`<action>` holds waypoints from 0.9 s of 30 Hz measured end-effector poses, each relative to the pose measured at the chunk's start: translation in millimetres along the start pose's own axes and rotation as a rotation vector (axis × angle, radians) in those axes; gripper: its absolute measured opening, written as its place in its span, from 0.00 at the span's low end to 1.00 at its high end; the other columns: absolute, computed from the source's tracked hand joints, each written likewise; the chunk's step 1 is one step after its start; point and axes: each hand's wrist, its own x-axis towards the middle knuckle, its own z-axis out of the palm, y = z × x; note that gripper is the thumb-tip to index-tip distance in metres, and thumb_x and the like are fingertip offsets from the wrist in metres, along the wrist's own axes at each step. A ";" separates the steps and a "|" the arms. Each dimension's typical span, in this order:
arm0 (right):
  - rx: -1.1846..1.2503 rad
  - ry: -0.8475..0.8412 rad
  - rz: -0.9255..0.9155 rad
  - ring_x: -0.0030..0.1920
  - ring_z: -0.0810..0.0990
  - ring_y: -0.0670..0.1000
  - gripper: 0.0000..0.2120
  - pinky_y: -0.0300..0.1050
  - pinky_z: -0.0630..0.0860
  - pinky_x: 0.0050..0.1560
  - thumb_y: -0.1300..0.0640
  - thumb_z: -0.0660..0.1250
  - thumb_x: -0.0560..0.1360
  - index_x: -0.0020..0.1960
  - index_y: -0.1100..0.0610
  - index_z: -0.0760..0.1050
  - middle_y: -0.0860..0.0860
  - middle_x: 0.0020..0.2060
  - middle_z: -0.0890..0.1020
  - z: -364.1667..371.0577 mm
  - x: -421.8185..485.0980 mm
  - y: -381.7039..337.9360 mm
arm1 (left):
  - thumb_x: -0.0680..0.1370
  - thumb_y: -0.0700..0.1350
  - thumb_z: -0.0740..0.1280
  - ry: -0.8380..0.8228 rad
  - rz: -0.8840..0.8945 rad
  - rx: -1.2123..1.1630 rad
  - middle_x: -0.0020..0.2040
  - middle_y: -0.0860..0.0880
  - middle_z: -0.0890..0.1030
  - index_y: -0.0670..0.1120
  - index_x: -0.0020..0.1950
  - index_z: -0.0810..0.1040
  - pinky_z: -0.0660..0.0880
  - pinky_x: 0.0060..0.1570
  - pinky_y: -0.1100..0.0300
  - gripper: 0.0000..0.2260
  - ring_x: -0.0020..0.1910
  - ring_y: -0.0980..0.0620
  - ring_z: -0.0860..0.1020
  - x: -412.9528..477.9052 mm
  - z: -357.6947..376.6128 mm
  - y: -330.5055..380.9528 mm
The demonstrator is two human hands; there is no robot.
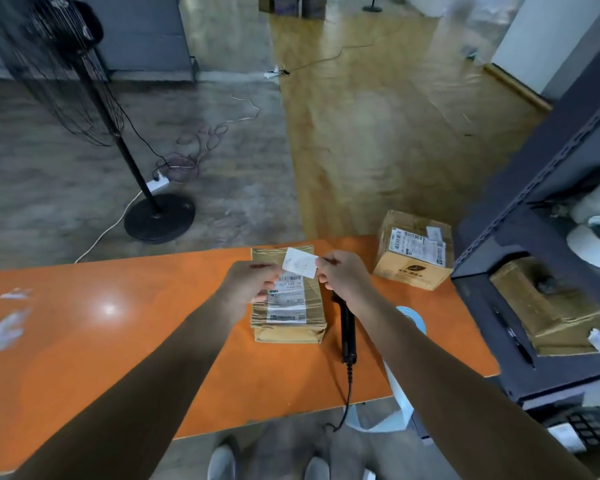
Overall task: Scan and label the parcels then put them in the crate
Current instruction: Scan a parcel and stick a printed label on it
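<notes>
A flat brown parcel point(289, 317) with a printed shipping label lies on the orange table point(101, 323). Just above it I hold a small white label point(300, 262) with handwriting. My left hand point(252, 280) pinches its left edge and my right hand point(343, 275) pinches its right edge. A black barcode scanner point(347, 336) lies on the table right of the parcel, its cable hanging off the front edge. A second, boxier brown parcel point(414, 251) stands at the table's far right corner. A blue-and-white label roll point(411, 317) lies under my right forearm, its strip trailing off the table.
A dark metal shelf rack point(534, 237) stands at the right, holding a brown box point(548, 306), a pen point(515, 341) and white items. A black standing fan point(153, 216) and cables with a power strip are on the floor beyond the table. No crate is visible.
</notes>
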 end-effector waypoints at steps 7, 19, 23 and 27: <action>-0.086 0.061 0.127 0.38 0.80 0.53 0.07 0.50 0.80 0.44 0.58 0.63 0.80 0.44 0.54 0.78 0.52 0.37 0.81 3.7 9.6 1.5 | 0.77 0.43 0.69 0.065 -0.015 0.050 0.40 0.48 0.82 0.44 0.45 0.81 0.74 0.42 0.58 0.03 0.40 0.52 0.78 17.7 -26.0 -8.8; -0.359 -0.185 0.303 0.34 0.71 0.44 0.13 0.37 0.70 0.37 0.57 0.63 0.78 0.59 0.61 0.79 0.46 0.36 0.74 36.0 -1.6 23.8 | 0.78 0.40 0.64 -0.057 0.397 0.726 0.54 0.48 0.79 0.43 0.55 0.82 0.73 0.52 0.61 0.09 0.55 0.50 0.77 28.6 -10.5 -46.3; -0.319 -0.134 0.347 0.35 0.71 0.46 0.12 0.39 0.70 0.38 0.59 0.63 0.78 0.58 0.60 0.79 0.48 0.39 0.77 41.5 -4.0 23.6 | 0.78 0.40 0.63 -0.025 0.398 0.847 0.59 0.47 0.76 0.47 0.56 0.81 0.72 0.57 0.53 0.10 0.61 0.45 0.70 32.5 -9.6 -58.6; -0.346 -0.172 0.330 0.46 0.80 0.55 0.11 0.43 0.75 0.43 0.65 0.62 0.78 0.57 0.66 0.78 0.53 0.40 0.78 45.4 -3.7 26.3 | 0.78 0.37 0.62 -0.033 0.389 0.867 0.60 0.46 0.74 0.47 0.58 0.79 0.69 0.55 0.55 0.12 0.63 0.45 0.66 32.3 -12.5 -63.7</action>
